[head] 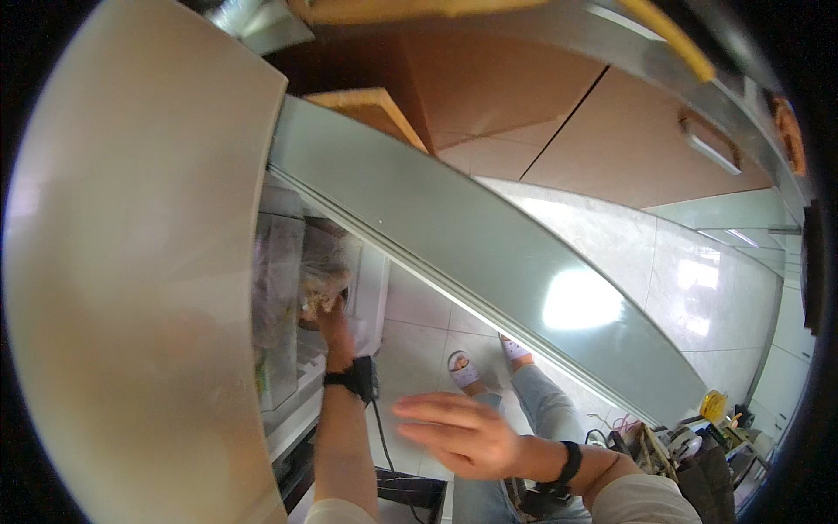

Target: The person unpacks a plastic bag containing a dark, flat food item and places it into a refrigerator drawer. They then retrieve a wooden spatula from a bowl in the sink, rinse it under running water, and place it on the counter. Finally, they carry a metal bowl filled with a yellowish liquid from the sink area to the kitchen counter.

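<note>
My left hand [335, 325] reaches into the open refrigerator, at a clear plastic bag of food [325, 280]. Its fingertips are partly hidden, so whether they grip the bag is unclear. A translucent bin or drawer [281, 301] stands left of the bag. My right hand [461, 432] hovers over the floor in front of my legs, slightly blurred, with fingers stretched out and nothing held. The grey refrigerator door [458, 216] stands swung out beyond both hands, its pale gasket facing me. A large beige refrigerator panel [150, 262] fills the left side.
Brown cabinets [609, 124] with a metal handle [713, 154] line the far side. A wooden board or frame [373, 105] shows behind the door. Assorted items, including a yellow roll [713, 405], crowd the lower right. A black cable [386, 432] hangs from my left wrist strap. My slippered feet [466, 373] stand on tile.
</note>
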Action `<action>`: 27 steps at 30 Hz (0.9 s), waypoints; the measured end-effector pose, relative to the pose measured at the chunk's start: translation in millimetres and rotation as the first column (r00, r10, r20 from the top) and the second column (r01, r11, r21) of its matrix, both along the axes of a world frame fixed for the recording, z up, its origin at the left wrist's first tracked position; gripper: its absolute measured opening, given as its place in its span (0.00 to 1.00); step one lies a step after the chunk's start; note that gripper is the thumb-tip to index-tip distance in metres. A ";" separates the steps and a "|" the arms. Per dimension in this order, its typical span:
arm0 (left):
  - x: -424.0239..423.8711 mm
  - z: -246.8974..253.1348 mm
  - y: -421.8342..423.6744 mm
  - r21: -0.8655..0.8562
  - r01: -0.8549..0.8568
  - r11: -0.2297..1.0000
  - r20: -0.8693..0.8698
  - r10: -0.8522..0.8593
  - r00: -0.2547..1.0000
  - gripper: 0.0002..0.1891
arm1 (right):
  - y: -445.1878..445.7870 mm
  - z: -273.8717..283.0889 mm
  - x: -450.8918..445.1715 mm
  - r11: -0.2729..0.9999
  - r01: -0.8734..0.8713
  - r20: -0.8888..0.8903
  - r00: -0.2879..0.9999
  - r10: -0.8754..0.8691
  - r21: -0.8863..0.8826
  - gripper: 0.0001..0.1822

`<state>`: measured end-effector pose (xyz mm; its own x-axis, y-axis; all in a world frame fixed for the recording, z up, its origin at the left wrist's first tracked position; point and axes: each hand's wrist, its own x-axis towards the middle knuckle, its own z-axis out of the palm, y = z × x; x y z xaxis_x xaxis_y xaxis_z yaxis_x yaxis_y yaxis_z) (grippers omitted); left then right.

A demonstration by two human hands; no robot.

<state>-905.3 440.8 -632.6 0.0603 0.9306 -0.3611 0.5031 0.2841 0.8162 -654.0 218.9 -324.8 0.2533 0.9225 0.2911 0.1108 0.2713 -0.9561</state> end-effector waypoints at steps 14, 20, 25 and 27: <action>-22.9 265.6 -314.2 -0.713 0.330 0.619 0.427 0.010 0.904 0.13 | -108.8 72.3 136.8 0.604 0.607 0.784 0.619 0.048 -0.516 0.26; -31.3 332.9 -360.3 -0.714 0.522 0.467 0.454 -0.259 0.852 0.18 | -112.0 83.5 60.8 0.429 0.475 0.537 0.843 0.028 -0.768 0.31; -8.7 372.1 -358.0 -0.594 0.718 0.363 0.565 -0.448 0.693 0.20 | -117.4 54.0 -7.6 0.463 0.348 0.367 0.929 -0.051 -0.815 0.35; -3.5 379.5 -360.5 -0.550 0.740 0.388 0.611 -0.416 0.673 0.19 | -113.4 43.7 -36.9 0.512 0.274 0.342 0.939 0.041 -0.814 0.36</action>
<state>-908.7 80.3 -253.1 0.7316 0.0385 -0.6806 0.5422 0.5723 0.6152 -690.9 105.5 -281.1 0.4298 0.7324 -0.5281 0.3774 -0.6770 -0.6318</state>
